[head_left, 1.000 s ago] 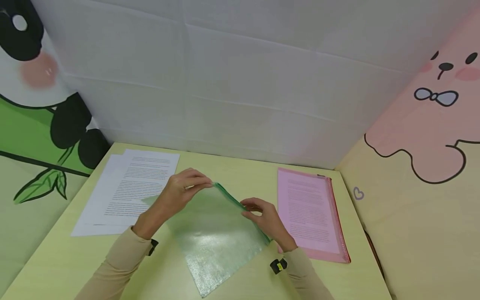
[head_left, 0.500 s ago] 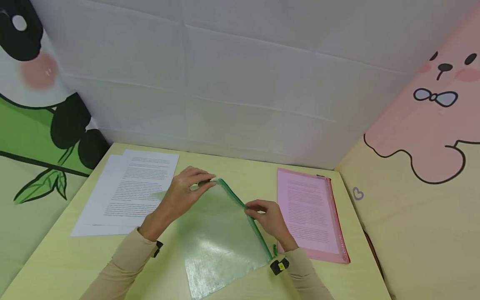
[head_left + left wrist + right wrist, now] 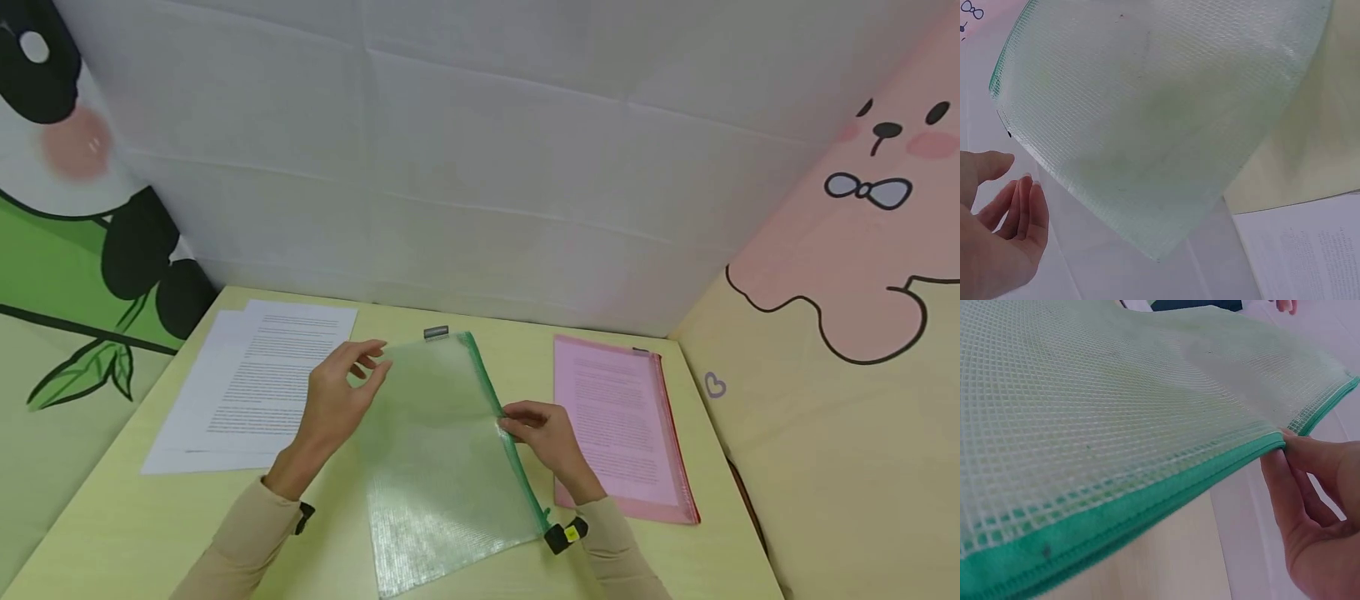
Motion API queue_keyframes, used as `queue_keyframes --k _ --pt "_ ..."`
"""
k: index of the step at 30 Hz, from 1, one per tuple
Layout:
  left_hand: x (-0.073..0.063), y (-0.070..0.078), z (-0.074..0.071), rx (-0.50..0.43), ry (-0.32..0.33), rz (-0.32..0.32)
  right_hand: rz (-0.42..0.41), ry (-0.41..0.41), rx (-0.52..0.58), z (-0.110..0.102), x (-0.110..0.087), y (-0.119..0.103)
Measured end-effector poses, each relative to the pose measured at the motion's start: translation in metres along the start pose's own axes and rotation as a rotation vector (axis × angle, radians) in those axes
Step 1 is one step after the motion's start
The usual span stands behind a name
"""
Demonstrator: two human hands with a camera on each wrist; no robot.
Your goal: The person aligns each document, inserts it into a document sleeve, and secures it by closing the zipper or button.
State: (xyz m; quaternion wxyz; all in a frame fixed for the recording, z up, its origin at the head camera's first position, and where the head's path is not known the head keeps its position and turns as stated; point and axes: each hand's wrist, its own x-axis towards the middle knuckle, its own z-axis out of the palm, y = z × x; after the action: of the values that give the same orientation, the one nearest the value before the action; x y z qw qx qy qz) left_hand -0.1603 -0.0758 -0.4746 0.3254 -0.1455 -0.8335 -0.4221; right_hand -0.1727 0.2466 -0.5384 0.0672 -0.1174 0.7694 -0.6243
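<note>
Near the middle of the bench (image 3: 97, 533), we have the green pouch (image 3: 435, 450), thin and see-through, with its zip side up off the bench. On the right side of the green pouch, our right hand (image 3: 547, 433) pinches the dark green zip (image 3: 485, 375) about halfway along, between thumb and fingers. By the far left corner of the green pouch, our left hand (image 3: 339, 396) hangs with its thumb and fingers apart, holding nothing; the left wrist view shows a gap between it and the pouch. To the left of the green pouch lie white papers (image 3: 277, 367) with print on them. To its right lies a pink pouch (image 3: 566, 383) with a printed page (image 3: 615, 417) inside. A small grey tab (image 3: 437, 332) shows at the green pouch's far edge.

We seem to be at the step of getting the zip side ready. We see no page inside the green pouch, and we cannot tell if its zip is done up. We think the next move calls for the left hand to take the far edge of the green pouch, softly, while the right hand holds the zip side firm. It may flop if we pull one side only.
</note>
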Motion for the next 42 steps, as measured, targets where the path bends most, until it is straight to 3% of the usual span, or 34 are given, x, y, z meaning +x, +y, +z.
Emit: queue_keyframes --k 7,12,15,19,22,25,33,42 --pt "-0.023 -0.019 -0.001 0.004 0.019 -0.154 0.028 0.015 0.044 -0.006 -0.005 -0.001" --pt "-0.04 -0.028 -0.003 0.051 -0.006 -0.346 0.034 0.027 0.087 -0.008 -0.008 -0.002" --pt "-0.049 -0.032 -0.004 0.094 -0.084 -0.466 0.04 0.039 0.113 -0.01 -0.008 -0.002" --pt "-0.06 -0.036 -0.004 0.13 -0.248 -0.588 0.039 0.056 0.126 -0.011 -0.008 -0.001" --pt "-0.065 -0.041 -0.001 0.115 -0.334 -0.609 0.037 0.069 0.127 -0.01 -0.007 0.0" --pt "-0.068 -0.045 0.004 0.088 -0.362 -0.595 0.046 0.089 0.129 -0.01 -0.005 0.001" --pt "-0.06 -0.052 0.009 0.026 -0.307 -0.597 0.127 0.161 0.138 -0.008 0.0 0.003" --pt "-0.043 -0.056 0.012 -0.018 -0.274 -0.633 0.145 0.178 0.161 -0.003 0.008 0.01"
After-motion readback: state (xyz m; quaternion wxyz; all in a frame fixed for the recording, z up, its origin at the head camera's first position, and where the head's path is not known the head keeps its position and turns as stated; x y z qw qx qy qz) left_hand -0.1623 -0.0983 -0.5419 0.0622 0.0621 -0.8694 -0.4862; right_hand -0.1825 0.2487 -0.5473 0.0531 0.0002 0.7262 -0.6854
